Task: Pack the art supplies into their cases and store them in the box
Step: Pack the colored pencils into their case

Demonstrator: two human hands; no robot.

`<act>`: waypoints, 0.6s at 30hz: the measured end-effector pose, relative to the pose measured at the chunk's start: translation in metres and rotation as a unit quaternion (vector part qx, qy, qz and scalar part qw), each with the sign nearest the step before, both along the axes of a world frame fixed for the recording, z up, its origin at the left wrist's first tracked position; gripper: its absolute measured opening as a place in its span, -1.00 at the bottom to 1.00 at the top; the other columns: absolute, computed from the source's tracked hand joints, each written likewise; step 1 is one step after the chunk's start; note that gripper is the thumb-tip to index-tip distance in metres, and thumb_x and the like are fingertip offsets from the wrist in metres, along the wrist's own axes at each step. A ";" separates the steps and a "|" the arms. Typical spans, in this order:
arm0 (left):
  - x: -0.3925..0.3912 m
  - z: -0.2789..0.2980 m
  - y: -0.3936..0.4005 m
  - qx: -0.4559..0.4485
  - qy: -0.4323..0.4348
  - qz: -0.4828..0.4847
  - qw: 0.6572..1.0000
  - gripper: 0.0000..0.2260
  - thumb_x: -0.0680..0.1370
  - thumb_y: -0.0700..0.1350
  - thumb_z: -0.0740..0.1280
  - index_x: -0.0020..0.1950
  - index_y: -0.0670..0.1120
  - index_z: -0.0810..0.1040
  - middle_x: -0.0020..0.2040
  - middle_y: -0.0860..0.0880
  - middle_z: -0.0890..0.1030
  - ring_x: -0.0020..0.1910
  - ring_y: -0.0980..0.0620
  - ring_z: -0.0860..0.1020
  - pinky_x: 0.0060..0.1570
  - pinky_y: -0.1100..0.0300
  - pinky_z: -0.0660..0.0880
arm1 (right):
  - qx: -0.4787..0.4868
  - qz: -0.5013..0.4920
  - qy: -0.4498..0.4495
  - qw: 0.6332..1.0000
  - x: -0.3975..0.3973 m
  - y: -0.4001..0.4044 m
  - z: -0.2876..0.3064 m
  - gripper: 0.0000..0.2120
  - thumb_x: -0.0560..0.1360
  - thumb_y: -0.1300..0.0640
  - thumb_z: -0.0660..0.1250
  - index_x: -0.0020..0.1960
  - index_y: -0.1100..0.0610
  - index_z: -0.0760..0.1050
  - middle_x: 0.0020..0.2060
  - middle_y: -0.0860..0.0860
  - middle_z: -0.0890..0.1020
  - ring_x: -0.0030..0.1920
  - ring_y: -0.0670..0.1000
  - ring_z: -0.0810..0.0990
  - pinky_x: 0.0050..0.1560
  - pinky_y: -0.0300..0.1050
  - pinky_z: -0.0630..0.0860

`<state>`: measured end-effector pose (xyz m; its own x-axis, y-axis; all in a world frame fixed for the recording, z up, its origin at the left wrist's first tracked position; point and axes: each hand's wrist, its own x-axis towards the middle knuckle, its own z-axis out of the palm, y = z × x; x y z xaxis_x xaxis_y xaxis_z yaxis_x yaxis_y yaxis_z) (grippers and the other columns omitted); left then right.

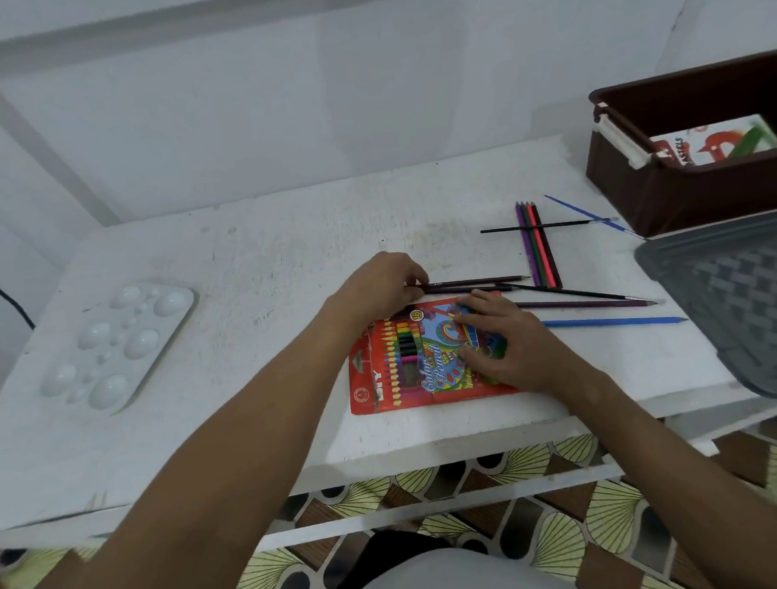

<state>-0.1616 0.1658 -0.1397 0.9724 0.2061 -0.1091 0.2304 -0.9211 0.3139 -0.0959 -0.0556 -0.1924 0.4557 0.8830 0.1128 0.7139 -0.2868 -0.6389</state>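
The right hand (501, 342) hides part of the pencil case (395, 362); beyond it, the box (671, 195) and lid (742, 300) are cut off.

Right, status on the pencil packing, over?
Left hand grips a loose pencil. Right hand flat on pencil case. More pencils loose.

White table (283, 237), scuffed top, items resting on it.
Left of frame: white paint palette (119, 345). Centre: red coloured-pencil case (395, 366), flat. Right of centre: loose pencils (539, 244) and thin brushes (537, 227), some crossing. Upper right: brown box (671, 195). Right edge: grey lid (737, 300) overhanging the table's front edge.
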 end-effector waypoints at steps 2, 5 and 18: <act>-0.004 0.000 0.006 0.004 0.003 0.002 1.000 -0.76 0.56 -0.07 0.31 0.21 -0.07 0.58 0.14 -0.06 0.59 0.04 0.00 0.54 -0.06 0.20 0.41 | 0.006 0.002 0.002 1.000 0.000 0.000 0.000 -0.43 0.45 -0.16 0.35 0.39 0.04 0.40 0.43 -0.09 0.33 0.45 -0.15 0.12 0.43 -0.04 0.24; -0.018 0.002 0.022 0.002 0.008 0.041 0.999 -0.76 0.56 -0.09 0.32 0.21 -0.08 0.58 0.15 -0.06 0.58 0.05 0.00 0.53 -0.04 0.22 0.38 | 0.011 0.002 0.002 1.000 0.000 0.000 0.001 -0.42 0.44 -0.18 0.32 0.38 0.05 0.41 0.42 -0.08 0.35 0.46 -0.12 0.15 0.43 -0.02 0.25; -0.154 -0.009 0.059 0.009 0.014 0.318 0.948 -0.80 0.51 -0.04 0.32 0.10 -0.05 0.57 -0.04 -0.04 0.61 -0.18 0.03 0.50 -0.22 0.19 0.42 | 0.017 0.002 0.003 1.000 0.001 0.001 -0.002 -0.42 0.41 -0.19 0.31 0.36 0.04 0.42 0.41 -0.09 0.36 0.46 -0.12 0.16 0.44 -0.03 0.22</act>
<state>-0.3156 0.2249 -0.1490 0.6475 0.7521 -0.1232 0.7491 -0.5983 0.2845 -0.0944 -0.0548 -0.1942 0.4520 0.8808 0.1407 0.7117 -0.2610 -0.6522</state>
